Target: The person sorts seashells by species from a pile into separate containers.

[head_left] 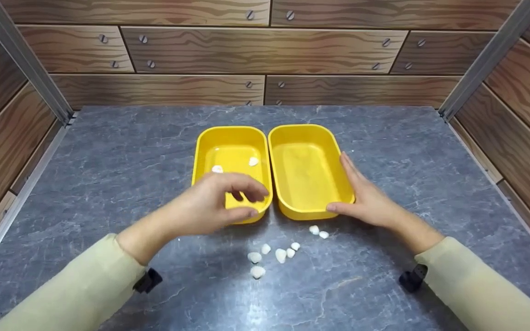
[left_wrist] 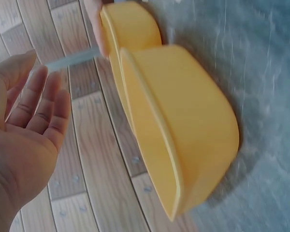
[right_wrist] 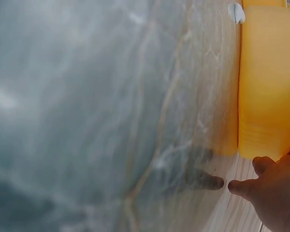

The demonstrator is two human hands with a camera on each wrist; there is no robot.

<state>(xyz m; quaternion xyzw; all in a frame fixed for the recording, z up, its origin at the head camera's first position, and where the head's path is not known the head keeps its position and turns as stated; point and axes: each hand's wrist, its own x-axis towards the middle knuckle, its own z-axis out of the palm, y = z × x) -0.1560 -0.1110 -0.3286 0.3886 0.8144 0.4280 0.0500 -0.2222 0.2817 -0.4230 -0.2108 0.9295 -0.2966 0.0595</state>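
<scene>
Two yellow tubs stand side by side. In the head view, my left hand [head_left: 207,200] hovers over the near part of the left tub [head_left: 233,139], fingers loosely bent and apart from the thumb. The left wrist view shows its palm [left_wrist: 26,150] with nothing in the grasp. Inside that tub lie a white seashell [head_left: 253,161] and another one [head_left: 217,169]; the hand hides part of its floor. My right hand [head_left: 371,200] rests at the near right corner of the right tub [head_left: 308,172], straight fingers along its side and thumb by the front rim. No shells show inside it.
Several loose white shells lie on the grey marbled table [head_left: 154,138] in front of the tubs, including a large shell [head_left: 257,272] nearest me and a small shell [head_left: 314,230] close to the right tub. Wood-patterned walls [head_left: 265,50] enclose the back and sides.
</scene>
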